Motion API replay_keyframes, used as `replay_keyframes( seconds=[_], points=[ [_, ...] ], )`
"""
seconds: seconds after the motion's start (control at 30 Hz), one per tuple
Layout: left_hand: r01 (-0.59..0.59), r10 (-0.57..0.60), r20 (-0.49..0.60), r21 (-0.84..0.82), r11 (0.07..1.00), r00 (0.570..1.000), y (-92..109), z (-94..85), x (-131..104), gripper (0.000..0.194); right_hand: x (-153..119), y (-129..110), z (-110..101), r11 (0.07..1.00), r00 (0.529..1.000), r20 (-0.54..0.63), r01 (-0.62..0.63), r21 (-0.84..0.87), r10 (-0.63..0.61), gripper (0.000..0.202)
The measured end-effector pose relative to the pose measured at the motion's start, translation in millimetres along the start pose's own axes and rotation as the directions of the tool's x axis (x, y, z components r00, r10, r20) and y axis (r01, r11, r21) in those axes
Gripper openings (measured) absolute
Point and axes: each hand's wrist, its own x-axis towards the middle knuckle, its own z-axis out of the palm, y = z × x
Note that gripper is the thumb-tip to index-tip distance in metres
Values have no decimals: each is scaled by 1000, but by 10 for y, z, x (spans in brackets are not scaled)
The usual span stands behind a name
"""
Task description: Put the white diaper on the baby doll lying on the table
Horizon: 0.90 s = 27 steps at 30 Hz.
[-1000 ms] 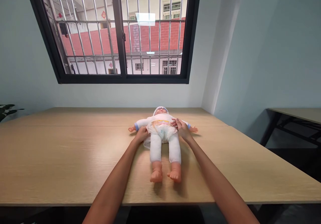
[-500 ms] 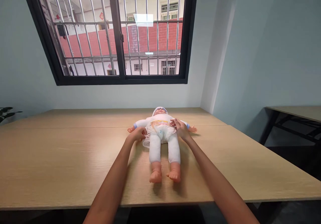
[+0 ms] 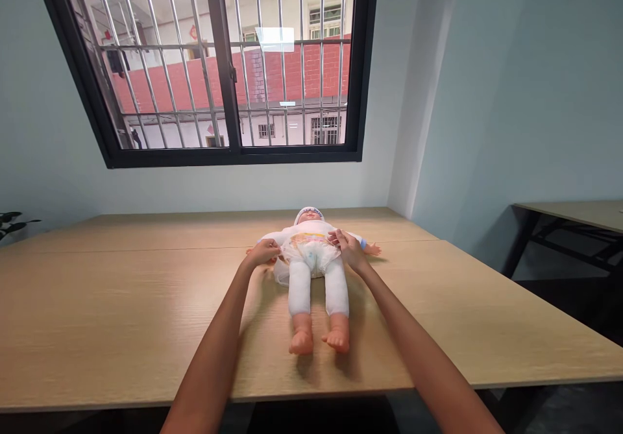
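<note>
A baby doll [image 3: 299, 299] in white clothes and a cap lies on its back, feet toward me, arms spread. Round its hips is a white diaper [image 3: 311, 252] with a coloured waistband. My left hand [image 3: 264, 252] is closed at the diaper's side edge on the left, pinching it beside the doll's hip; that edge is stretched outward. On the other side my right hand [image 3: 348, 249] rests against the diaper's waist, its fingers apart and slightly bent. Part of the doll's left-side arm is hidden behind my left hand.
The doll lies on a wide wooden table [image 3: 121, 317]. Behind it is a wall with a black-framed, barred window [image 3: 233, 156]. A second table [image 3: 574, 212] stands at the right, and plant leaves [image 3: 14, 223] show at the left edge.
My left hand has moved slightly up and outward to the left, drawing the diaper's side edge with it. My right hand stays almost still. The view has shifted slightly.
</note>
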Motion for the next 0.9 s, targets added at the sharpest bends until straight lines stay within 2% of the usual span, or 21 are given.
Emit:
replay_keyframes(
  seconds=[0.1,0.3,0.4,0.47,0.53,0.6,0.67,0.73,0.83,0.9],
  points=[
    [1,0,7,-67,998,1000,21,-33,-39,23,-8,-6,5,1000,1000,-4,7,-9,-7,63],
    [13,-26,-62,-197,980,998,51,-99,-81,33,-43,-36,-1,1000,1000,-11,18,-13,-18,60],
    [41,-65,-90,-244,969,994,64,-113,-90,34,-86,-127,47,974,987,-42,143,-175,-153,49],
    [52,-76,-77,-270,962,994,83,-117,-102,34,-133,-232,153,912,962,22,264,-313,-270,40],
    [59,-73,-40,-288,956,997,113,-119,-121,33,-189,-352,324,830,927,170,375,-413,-334,33],
    [59,-62,1,-303,951,998,146,-117,-141,30,-242,-458,533,717,878,336,473,-512,-340,28],
    [53,-48,24,-321,946,999,175,-113,-157,28,-282,-538,742,585,830,467,551,-595,-305,25],
    [44,-39,21,-338,940,999,189,-109,-162,25,-307,-600,925,503,812,534,573,-647,-237,27],
    [36,-42,-8,-357,933,999,177,-107,-145,20,-341,-685,1137,422,834,548,520,-743,-64,46],
    [33,-47,-27,-370,928,999,149,-107,-123,18,-382,-733,1246,321,860,509,472,-821,39,65]
  ],
)
